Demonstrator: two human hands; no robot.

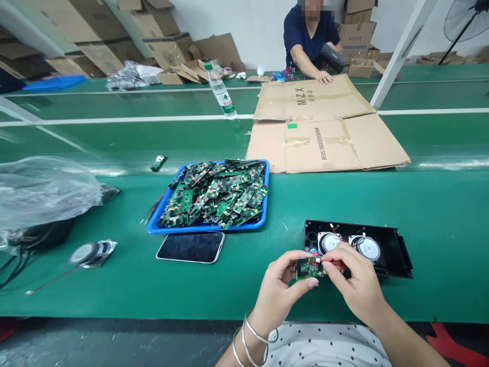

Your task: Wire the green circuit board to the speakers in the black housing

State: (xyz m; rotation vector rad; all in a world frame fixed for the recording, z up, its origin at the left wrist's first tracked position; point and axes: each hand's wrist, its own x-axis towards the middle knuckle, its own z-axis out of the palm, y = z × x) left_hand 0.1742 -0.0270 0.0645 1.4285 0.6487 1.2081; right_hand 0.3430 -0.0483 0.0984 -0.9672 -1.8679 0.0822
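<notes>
Both hands, left hand [280, 285] and right hand [353, 283], pinch circuit board [307, 268], seemingly lying crosswise.

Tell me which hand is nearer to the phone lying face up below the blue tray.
Left. The left hand holds the small circuit board just right of the phone; the right hand is farther right, pinching the red wires in front of the black speaker housing.

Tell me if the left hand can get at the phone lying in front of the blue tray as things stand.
Probably yes, once it lets go. The left hand holds a small circuit board, so it is occupied. The phone lies flat on the green table to its left, with only bare surface between.
</notes>
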